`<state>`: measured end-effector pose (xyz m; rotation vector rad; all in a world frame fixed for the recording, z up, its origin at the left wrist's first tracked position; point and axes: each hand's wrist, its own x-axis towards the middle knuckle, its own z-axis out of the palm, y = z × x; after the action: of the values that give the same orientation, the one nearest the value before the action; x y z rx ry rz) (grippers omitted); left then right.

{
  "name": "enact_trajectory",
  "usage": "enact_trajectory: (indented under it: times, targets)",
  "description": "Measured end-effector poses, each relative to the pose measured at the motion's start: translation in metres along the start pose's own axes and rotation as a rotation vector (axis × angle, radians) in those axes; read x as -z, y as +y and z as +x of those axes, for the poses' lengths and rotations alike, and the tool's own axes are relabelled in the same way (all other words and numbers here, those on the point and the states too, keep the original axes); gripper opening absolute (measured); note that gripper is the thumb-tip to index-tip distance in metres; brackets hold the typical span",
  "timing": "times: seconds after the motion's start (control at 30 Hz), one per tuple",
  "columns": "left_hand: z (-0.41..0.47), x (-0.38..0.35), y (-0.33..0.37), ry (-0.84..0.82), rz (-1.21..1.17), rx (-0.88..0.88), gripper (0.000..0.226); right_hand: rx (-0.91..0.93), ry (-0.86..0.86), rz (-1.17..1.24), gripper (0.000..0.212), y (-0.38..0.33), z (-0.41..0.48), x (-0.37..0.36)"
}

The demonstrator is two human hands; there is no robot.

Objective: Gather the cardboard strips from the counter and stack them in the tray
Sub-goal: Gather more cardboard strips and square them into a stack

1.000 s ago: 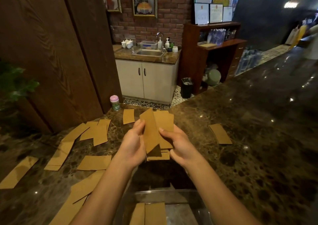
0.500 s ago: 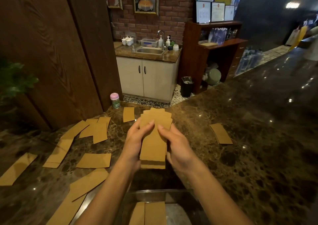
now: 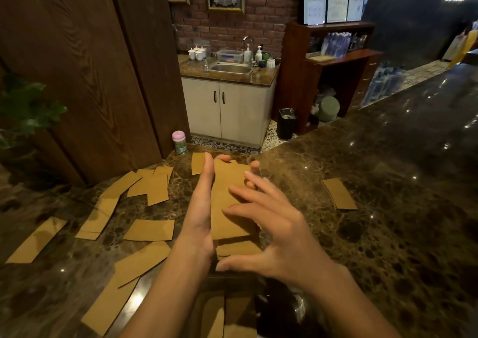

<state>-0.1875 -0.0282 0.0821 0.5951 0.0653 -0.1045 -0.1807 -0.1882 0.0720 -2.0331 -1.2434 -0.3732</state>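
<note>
Dark marbled surface (image 3: pixel 388 208) fills the lower frame, glossy, dotted with light reflections. Behind it at left, a brown wood-panelled wall (image 3: pixel 77 79); further back, a white sink cabinet (image 3: pixel 227 107) against brick; a leafy plant (image 3: pixel 23 110) at the far left edge. Black bin (image 3: pixel 286 124) on the floor by the cabinet. Small pink-lidded jar (image 3: pixel 179 142) stands at the surface's far edge, beyond the hands. Both forearms cross the clear tray (image 3: pixel 297 309) at bottom centre and hide most of it; a couple of strips (image 3: pixel 214 322) lie flat inside.

Cardboard: tan, flat, slightly tapered. The loose strips (image 3: pixel 150 230) lie scattered and overlapping over the left of the surface; a small pile (image 3: pixel 338 194) lies apart at right. The stack (image 3: pixel 230 208) sits between the hands just beyond the tray, lower pieces slipping out at the near end; left hand (image 3: pixel 204 208) flat, fingers straight, pressed along the stack's left edge; right hand (image 3: pixel 271 234) released, fingers spread and loosely bent over the top face, thumb at the near end
</note>
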Motion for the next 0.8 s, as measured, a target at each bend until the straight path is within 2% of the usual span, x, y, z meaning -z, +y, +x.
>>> enact_trajectory:
  times: [0.1,0.2,0.27,0.37,0.43,0.57,0.63,0.7,0.8]
  targets:
    - [-0.008,-0.003,-0.009,-0.069,0.053,0.004,0.046,0.094,0.125,-0.105,0.067,0.007,-0.003,0.006]
    - [-0.015,-0.003,-0.012,-0.064,0.139,-0.016,0.049,0.116,0.15,-0.119,0.064,0.005,-0.005,0.006]
    - [-0.018,-0.005,-0.012,-0.075,0.161,0.007,0.049,0.067,0.095,-0.082,0.068,-0.002,-0.005,0.008]
    - [-0.02,-0.005,-0.011,-0.09,0.217,0.028,0.058,-0.088,-0.136,0.046,0.074,-0.009,-0.001,0.024]
    - [-0.023,-0.008,-0.013,-0.099,0.253,0.062,0.066,-0.105,-0.252,0.017,0.073,-0.012,0.006,0.036]
    - [-0.027,-0.009,-0.016,-0.072,0.222,0.073,0.081,-0.062,-0.245,-0.112,0.072,-0.011,0.016,0.047]
    - [-0.031,-0.011,-0.018,-0.057,0.225,0.08,0.075,-0.056,-0.199,-0.156,0.073,-0.006,0.019,0.051]
    - [-0.034,-0.011,-0.021,-0.038,0.243,0.082,0.054,-0.073,-0.185,-0.174,0.075,-0.001,0.019,0.054]
    - [-0.035,-0.012,-0.026,0.054,0.256,0.043,0.04,-0.203,-0.224,-0.005,0.077,-0.001,0.019,0.055]
